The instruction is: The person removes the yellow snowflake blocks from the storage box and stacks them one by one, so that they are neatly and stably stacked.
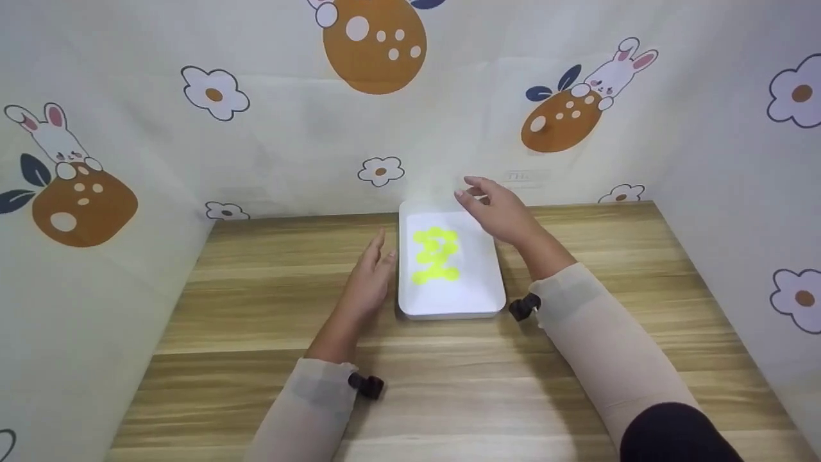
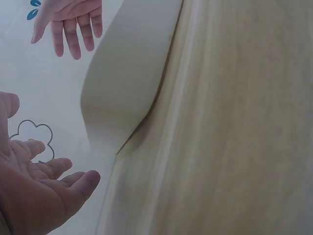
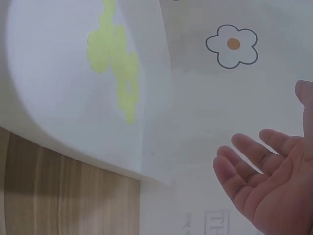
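A white rectangular tray (image 1: 452, 315) with rounded corners lies on the wooden table. Inside it are several bright yellow round pieces (image 1: 438, 273), bunched together and overlapping toward its left side; glare hides their detail, so I cannot tell their kind. Beside the tray's left wall is my left hand (image 1: 367, 277), its fingers pointing away from me and nothing in its grasp. My right hand (image 1: 503, 212) hovers over the far right corner, fingers loosely bent, palm bare in the right wrist view. Neither hand visibly grips the tray.
A pale cloth wall (image 1: 295, 141) printed with rabbits, oranges and flowers rises behind the table and along both sides. Wood-grain tabletop (image 1: 442, 385) surrounds the tray. A small black device (image 1: 526, 307) sits at the right cuff, another (image 1: 367, 386) at the left.
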`<state>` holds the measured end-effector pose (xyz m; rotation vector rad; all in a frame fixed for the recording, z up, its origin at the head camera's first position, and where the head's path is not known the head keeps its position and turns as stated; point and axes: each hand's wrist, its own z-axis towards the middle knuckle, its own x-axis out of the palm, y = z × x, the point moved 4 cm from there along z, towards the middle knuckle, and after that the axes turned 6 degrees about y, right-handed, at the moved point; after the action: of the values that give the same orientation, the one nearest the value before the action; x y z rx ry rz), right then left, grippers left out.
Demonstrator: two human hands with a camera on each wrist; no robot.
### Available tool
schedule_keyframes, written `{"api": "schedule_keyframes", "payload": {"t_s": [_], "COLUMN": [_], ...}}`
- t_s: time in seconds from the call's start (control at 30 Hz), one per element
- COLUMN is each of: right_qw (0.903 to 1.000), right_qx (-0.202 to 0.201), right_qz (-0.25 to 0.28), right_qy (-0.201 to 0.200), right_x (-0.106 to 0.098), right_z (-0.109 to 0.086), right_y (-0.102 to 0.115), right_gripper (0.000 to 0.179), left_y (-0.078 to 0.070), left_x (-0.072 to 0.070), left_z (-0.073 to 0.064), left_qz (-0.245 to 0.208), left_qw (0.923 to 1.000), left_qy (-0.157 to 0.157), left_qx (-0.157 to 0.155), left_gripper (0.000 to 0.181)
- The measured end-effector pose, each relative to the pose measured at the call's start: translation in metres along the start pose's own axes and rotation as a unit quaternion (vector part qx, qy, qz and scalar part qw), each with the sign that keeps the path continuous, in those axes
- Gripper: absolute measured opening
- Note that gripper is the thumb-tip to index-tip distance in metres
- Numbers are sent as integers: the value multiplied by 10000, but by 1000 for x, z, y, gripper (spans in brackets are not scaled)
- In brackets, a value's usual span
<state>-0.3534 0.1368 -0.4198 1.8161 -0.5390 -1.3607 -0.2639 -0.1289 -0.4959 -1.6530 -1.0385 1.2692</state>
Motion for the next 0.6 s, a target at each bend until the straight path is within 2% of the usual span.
{"api": "schedule_keyframes", "payload": {"t_s": [0.13, 0.33, 0.6], "right_qw": [9996, 9979, 9921], "right_qx": [-13, -19, 224], "right_qz": [268, 639, 1203], "right_qy": [66, 140, 265], "right_x": [2, 6, 12], "right_z": [6, 15, 26], "right_y": [-1, -7, -15], "right_gripper": [82, 76, 65], "left_y": [6, 10, 12], "left_x": [3, 7, 13], "left_z": [2, 3, 4], "left_qz": [-293, -695, -772], "left_qw": [9994, 9970, 9958], "left_qy": [102, 300, 454], "left_qx": [-164, -147, -196], "left_gripper": [70, 72, 73]}}
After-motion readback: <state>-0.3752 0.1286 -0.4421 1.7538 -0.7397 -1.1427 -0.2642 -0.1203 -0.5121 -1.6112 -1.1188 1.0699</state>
